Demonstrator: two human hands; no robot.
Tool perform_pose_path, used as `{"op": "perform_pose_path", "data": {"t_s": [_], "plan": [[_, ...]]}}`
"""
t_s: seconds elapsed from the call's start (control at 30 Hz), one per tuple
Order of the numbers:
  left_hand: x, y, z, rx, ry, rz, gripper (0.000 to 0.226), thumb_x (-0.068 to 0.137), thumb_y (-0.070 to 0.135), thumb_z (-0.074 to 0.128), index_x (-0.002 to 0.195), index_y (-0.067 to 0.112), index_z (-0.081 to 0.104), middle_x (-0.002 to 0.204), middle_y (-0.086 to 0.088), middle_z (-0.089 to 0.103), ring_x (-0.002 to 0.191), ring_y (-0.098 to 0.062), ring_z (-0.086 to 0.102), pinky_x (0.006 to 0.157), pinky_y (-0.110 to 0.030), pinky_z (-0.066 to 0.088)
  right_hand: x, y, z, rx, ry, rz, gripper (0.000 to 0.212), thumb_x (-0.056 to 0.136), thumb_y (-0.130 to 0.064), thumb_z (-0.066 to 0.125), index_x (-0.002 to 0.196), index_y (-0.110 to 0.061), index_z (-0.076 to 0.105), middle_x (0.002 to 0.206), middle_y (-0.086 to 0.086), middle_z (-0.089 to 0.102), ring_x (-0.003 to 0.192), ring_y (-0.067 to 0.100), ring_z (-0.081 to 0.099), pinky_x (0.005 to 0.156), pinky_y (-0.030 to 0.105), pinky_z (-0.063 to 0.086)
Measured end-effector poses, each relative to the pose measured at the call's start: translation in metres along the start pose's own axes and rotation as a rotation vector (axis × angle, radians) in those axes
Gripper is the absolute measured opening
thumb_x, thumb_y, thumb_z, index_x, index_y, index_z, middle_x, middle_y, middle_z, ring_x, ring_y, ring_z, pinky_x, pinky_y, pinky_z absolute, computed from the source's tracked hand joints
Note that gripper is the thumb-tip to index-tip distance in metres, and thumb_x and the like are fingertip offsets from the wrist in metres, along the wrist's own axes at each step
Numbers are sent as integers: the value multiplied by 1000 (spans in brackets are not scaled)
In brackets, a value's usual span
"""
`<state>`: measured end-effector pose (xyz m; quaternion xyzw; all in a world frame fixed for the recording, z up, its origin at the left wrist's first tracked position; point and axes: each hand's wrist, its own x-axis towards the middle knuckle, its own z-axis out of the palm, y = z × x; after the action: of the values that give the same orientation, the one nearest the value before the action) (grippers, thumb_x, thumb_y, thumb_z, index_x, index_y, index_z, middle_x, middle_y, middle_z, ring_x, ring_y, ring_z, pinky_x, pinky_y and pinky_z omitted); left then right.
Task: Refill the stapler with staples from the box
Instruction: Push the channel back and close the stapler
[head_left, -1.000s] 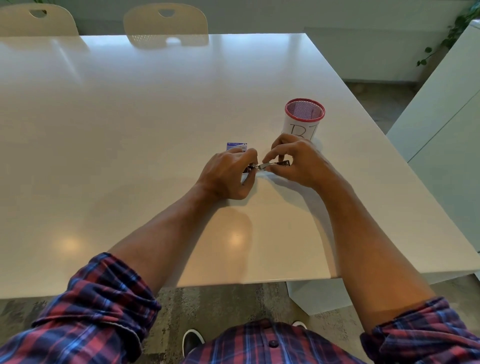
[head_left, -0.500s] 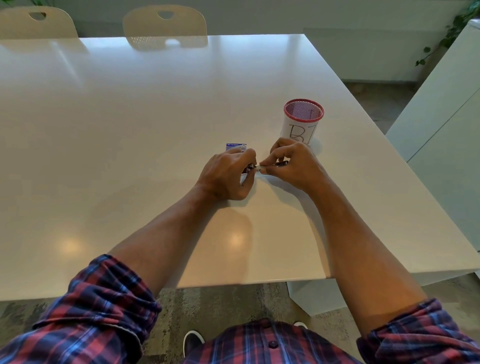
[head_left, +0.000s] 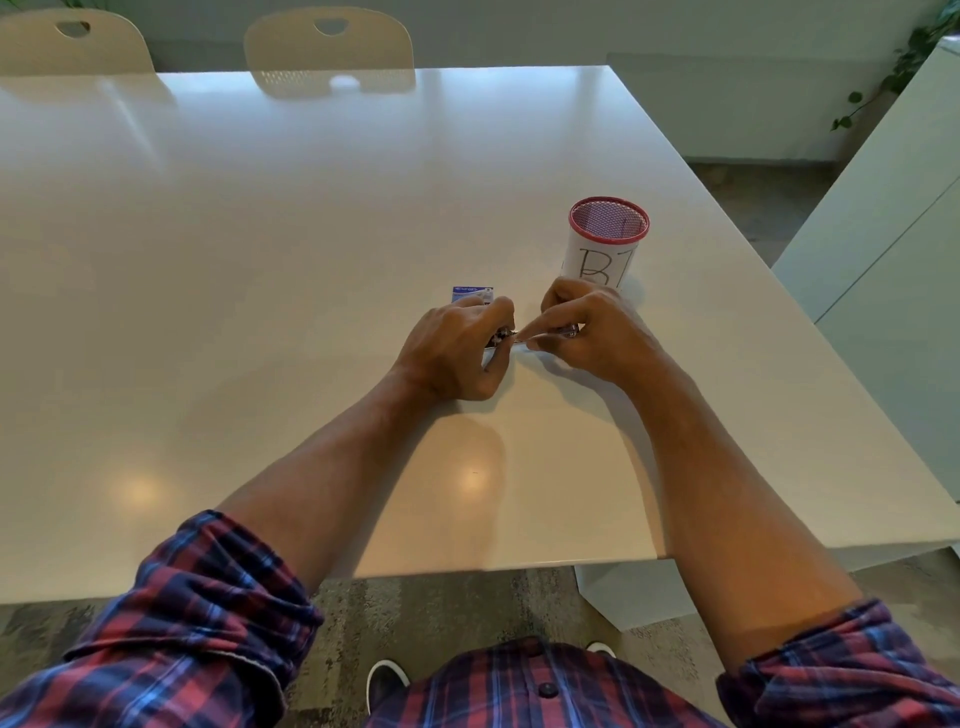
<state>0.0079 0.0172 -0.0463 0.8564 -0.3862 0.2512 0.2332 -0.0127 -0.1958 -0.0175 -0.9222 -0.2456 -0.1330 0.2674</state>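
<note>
Two hands are working one small metal stapler (head_left: 530, 336): your left hand (head_left: 457, 353) is gripping its left end, your right hand (head_left: 587, 332) pinching its right. Just beyond your left knuckles, the small blue staple box (head_left: 471, 293) is lying on the white table (head_left: 260, 234).

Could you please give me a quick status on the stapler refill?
Left hand and right hand both gripping stapler. Staple box behind left hand, on table. Nothing obstructing.
</note>
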Motion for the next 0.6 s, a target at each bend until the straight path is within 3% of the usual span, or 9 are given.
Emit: {"op": "perform_pose_path", "data": {"t_s": [0.2, 0.3, 0.37, 0.47, 0.53, 0.6], "plan": [[0, 1, -2, 5, -10, 10, 11, 82, 15, 64, 89, 8, 58, 77, -5, 67, 66, -26, 60, 54, -29, 48, -1, -2, -1, -116, -21, -62, 19, 82, -29, 85, 100, -25, 81, 89, -10, 50, 81, 11, 50, 71, 16, 33], [0, 1, -2, 18, -8, 13, 10, 84, 15, 63, 90, 9, 59, 78, -5, 67, 66, -25, 60, 55, -26, 43, -3, 1, -2, -170, -14, -41, 24, 79, -31, 87, 100, -23, 79, 94, -12, 48, 86, 10, 50, 75, 31, 46], [0, 1, -2, 33, -8, 18, 10, 86, 15, 64, 92, 9, 60, 79, -4, 69, 69, -25, 62, 56, -26, 43, -4, 4, -3, -155, -4, 16, 32, 78, -33, 87, 106, -25, 75, 102, -13, 52, 95, 9, 52, 88, 38, 49], [0, 0, -1, 52, -20, 26, 8, 93, 18, 62, 99, 12, 61, 83, -5, 73, 74, -29, 66, 57, -33, 53, -3, 10, -7, -154, -21, 92, 48, 80, -34, 85, 124, -30, 68, 120, -10, 65, 112, 12, 57, 107, 39, 36], [2, -1, -1, 55, -40, 42, 8, 96, 18, 58, 103, 14, 61, 84, -4, 75, 77, -29, 69, 58, -35, 55, -1, 12, -8, -179, -73, 104, 40, 85, -29, 81, 123, -27, 72, 117, -7, 73, 113, 16, 62, 108, 42, 38], [6, -3, -1, 45, -83, 35, 11, 97, 14, 54, 107, 20, 57, 83, -3, 75, 76, -28, 69, 58, -35, 55, -2, 14, -6, -145, -85, 90, 26, 87, -22, 79, 113, -22, 78, 107, -4, 76, 102, 16, 66, 98, 43, 49]]}}
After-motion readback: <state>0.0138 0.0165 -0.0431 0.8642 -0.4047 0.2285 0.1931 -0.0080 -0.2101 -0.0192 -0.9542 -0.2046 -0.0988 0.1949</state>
